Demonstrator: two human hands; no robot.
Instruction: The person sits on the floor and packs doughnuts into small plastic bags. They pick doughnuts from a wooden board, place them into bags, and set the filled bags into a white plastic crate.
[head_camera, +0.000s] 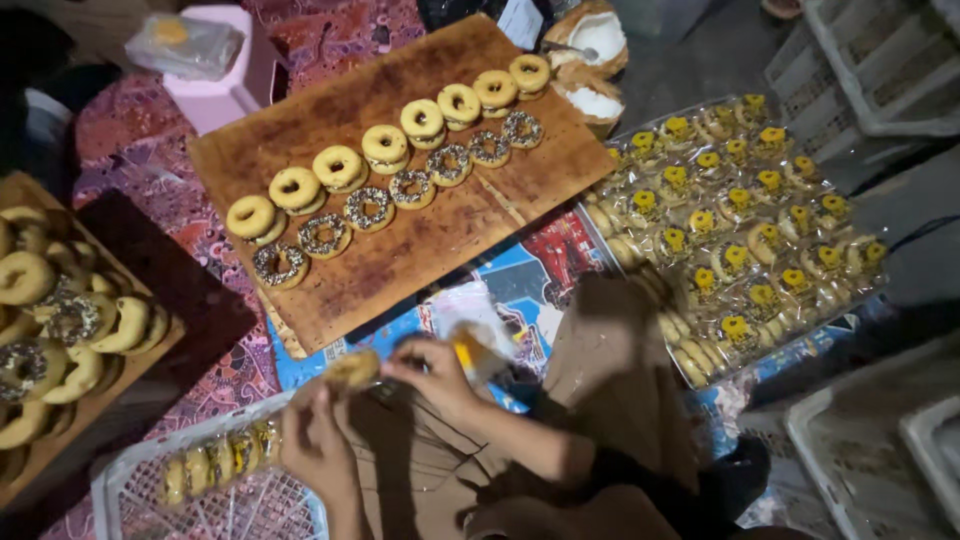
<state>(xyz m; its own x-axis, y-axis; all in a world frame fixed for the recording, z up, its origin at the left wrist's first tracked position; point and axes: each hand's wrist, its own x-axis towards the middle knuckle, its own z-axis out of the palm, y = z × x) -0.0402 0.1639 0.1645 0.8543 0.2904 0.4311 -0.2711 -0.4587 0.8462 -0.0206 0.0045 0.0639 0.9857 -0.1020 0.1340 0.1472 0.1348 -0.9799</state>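
Nearest the lens, the person's left hand (318, 447) is rising from the bottom edge with its forearm running almost straight up the frame, fingers curling upward and its grip closing on a plain doughnut (353, 369) held at the fingertips. Just to the right, the right hand (432, 376) is reaching in from a bent arm in a dark sleeve, wrist cocked leftward, its grip pinching a clear plastic bag (478, 340) beside the doughnut; the bag is blurring, so how the fingers are sitting on it cannot be told exactly. Below the left hand, a white plastic crate (120, 490) is holding a short row of wrapped doughnuts (215, 458). Beyond the hands, a large wooden board (400, 240) is lying on patterned cloth and carrying two diagonal rows: plain glazed doughnuts (385, 146) behind, sprinkled doughnuts (368, 209) in front. At the right, a spread of bagged doughnuts with yellow labels (735, 225) is covering the floor. At the left edge, another board (100, 400) is bearing a heap of doughnuts.
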